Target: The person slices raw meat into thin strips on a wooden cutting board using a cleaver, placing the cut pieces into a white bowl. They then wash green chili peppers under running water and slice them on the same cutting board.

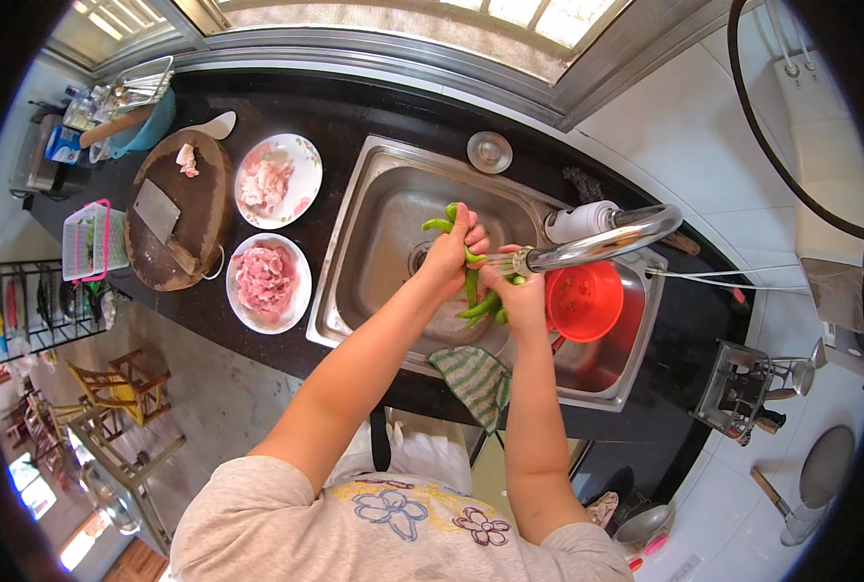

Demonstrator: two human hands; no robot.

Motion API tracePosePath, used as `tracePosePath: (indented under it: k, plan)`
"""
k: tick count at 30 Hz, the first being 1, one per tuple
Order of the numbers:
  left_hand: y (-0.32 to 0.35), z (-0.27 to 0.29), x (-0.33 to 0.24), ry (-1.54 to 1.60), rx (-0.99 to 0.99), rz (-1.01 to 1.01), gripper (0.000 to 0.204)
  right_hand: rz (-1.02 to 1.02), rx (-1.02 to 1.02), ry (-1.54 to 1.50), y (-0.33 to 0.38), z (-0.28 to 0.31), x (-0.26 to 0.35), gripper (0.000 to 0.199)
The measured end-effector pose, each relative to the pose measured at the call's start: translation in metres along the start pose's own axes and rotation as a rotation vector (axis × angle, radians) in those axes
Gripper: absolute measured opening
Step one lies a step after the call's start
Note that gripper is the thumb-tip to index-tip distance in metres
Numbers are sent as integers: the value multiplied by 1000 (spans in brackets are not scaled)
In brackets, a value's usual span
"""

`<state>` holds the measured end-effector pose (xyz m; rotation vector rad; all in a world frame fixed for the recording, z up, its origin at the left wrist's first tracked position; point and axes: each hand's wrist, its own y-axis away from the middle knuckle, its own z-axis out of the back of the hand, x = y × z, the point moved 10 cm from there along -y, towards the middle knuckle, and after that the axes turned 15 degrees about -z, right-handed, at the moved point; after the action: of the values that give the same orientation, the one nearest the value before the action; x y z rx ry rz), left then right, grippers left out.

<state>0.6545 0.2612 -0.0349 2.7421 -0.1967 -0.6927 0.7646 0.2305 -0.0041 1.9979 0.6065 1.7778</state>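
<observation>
Above the left bowl of the steel sink (354, 209), both my hands are closed around long green peppers. My left hand (454, 250) grips a few green peppers (439, 225), their ends sticking out past the fingers. My right hand (521, 303) holds more green peppers (480, 310), which hang down toward the bowl. The tip of the chrome faucet (635, 231) reaches between my hands, and pale streaks like running water leave it. A red plastic basin (584, 301) with some water in it sits in the right bowl, beside my right hand.
A striped cloth (472, 380) drapes over the sink's front edge. To the left stand two plates of raw meat, one pale (306, 167) and one pink (301, 291), and a round chopping board (204, 209) with a cleaver (156, 210). A small metal dish (490, 152) lies behind the sink.
</observation>
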Motion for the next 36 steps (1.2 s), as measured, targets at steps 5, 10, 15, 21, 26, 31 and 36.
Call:
tracePosePath:
  k: [5, 10, 15, 21, 26, 31, 36]
  plan:
    - [-4, 2, 4, 179, -131, -35, 55, 136, -18, 166, 10, -17, 1, 55]
    - [-3, 24, -18, 88, -297, -117, 47, -19, 123, 31, 16, -19, -3, 50]
    - [14, 25, -15, -245, -34, -39, 31, -99, 23, -110, 0, 9, -12, 43]
    - [50, 2, 19, -258, 18, 172, 45, 29, -135, -150, -12, -9, 16, 20]
    - [49, -14, 2, -293, 172, 114, 53, 76, -172, -116, -16, -11, 16, 20]
    - [45, -28, -11, -298, 338, 10, 76, 89, -71, -127, -22, -16, 4, 17]
    - [41, -22, -9, -444, 324, -49, 89, 101, 134, -582, -9, -39, 21, 33]
